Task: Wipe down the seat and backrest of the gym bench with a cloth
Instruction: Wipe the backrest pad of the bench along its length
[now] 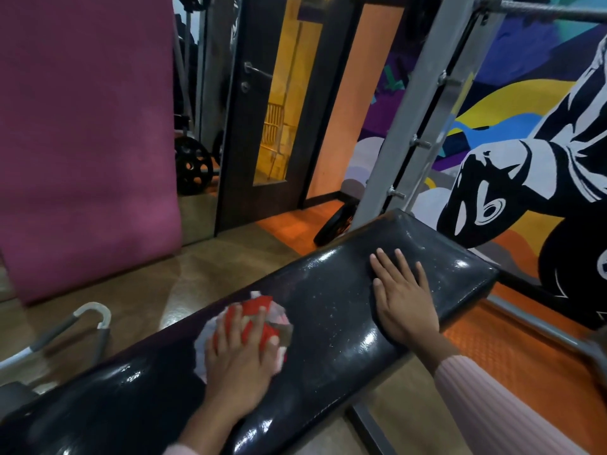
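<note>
Pressing cloth (253, 326) on bench (335, 310) | left hand (241, 356) | no legible writing

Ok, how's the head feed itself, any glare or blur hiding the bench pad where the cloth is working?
Head view: bright glare spots on the black bench pad, mostly near its edges; the red and white cloth under the left hand is slightly motion-blurred; right hand sharp; wide-angle bending tilts the frame uprights.
</note>
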`<action>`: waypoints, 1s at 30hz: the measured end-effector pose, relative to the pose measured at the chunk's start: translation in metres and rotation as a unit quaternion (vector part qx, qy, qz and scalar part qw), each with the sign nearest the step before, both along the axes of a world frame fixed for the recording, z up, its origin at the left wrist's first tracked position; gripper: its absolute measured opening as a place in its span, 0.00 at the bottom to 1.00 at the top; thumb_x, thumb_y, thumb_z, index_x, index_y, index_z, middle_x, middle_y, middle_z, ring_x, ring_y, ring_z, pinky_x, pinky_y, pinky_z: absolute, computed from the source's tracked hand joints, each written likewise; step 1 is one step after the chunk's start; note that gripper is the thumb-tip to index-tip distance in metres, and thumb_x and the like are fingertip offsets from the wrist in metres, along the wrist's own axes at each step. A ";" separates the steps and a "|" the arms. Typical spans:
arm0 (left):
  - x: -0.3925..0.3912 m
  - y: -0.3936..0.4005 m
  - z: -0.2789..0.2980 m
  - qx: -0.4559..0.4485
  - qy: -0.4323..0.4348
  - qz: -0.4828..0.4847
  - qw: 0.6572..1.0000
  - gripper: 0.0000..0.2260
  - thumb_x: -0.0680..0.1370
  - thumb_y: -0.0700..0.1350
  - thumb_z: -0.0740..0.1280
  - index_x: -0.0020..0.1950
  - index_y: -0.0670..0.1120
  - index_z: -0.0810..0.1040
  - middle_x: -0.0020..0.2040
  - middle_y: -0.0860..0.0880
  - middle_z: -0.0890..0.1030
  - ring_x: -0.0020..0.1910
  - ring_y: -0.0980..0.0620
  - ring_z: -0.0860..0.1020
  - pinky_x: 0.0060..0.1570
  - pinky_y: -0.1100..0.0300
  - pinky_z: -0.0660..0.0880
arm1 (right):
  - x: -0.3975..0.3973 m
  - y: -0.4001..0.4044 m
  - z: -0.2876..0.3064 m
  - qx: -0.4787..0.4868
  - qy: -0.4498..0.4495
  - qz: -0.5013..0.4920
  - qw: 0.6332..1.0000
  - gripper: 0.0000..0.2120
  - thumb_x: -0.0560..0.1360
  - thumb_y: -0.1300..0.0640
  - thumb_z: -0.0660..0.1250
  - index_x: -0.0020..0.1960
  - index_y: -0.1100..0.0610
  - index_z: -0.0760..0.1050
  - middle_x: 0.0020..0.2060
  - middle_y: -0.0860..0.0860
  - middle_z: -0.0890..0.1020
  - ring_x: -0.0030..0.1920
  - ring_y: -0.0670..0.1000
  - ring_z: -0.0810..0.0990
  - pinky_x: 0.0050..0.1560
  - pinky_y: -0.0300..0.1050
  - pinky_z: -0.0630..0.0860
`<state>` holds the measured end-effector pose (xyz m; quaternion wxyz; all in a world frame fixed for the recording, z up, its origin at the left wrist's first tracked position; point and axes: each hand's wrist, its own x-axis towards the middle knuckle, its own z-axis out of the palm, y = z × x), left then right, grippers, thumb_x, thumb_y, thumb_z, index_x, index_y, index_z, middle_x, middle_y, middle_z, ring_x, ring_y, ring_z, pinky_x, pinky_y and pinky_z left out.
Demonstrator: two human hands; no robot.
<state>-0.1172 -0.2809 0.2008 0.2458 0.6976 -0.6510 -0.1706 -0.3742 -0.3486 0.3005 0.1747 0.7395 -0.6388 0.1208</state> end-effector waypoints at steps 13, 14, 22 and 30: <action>-0.020 -0.059 0.022 0.008 0.024 0.004 1.000 0.28 0.74 0.67 0.42 0.74 0.65 0.48 0.78 0.46 0.49 0.76 0.42 0.47 0.73 0.44 0.46 | -0.001 0.000 -0.001 -0.040 -0.025 -0.008 0.999 0.28 0.78 0.46 0.40 0.73 0.49 0.64 0.74 0.47 0.64 0.76 0.48 0.54 0.76 0.48 0.45; -0.025 -0.046 0.020 0.001 0.016 -0.002 1.000 0.30 0.72 0.67 0.39 0.74 0.65 0.46 0.78 0.45 0.47 0.76 0.42 0.45 0.73 0.43 0.45 | -0.001 0.000 -0.001 -0.042 -0.021 -0.008 0.999 0.27 0.78 0.47 0.41 0.73 0.49 0.65 0.74 0.47 0.66 0.76 0.49 0.55 0.75 0.48 0.45; -0.051 -0.080 0.039 -0.022 0.019 -0.087 0.996 0.24 0.77 0.65 0.49 0.73 0.69 0.46 0.78 0.48 0.47 0.76 0.43 0.45 0.73 0.43 0.44 | 0.000 0.002 0.002 -0.039 -0.022 -0.002 0.999 0.28 0.77 0.47 0.40 0.73 0.49 0.64 0.74 0.46 0.64 0.77 0.49 0.54 0.75 0.51 0.45; -0.056 -0.035 0.035 -0.026 0.012 -0.094 0.995 0.24 0.79 0.62 0.47 0.73 0.68 0.41 0.78 0.48 0.38 0.76 0.42 0.36 0.73 0.42 0.40 | -0.001 -0.002 -0.002 -0.037 -0.010 -0.005 0.999 0.28 0.78 0.46 0.40 0.72 0.49 0.66 0.73 0.44 0.66 0.76 0.48 0.55 0.75 0.49 0.46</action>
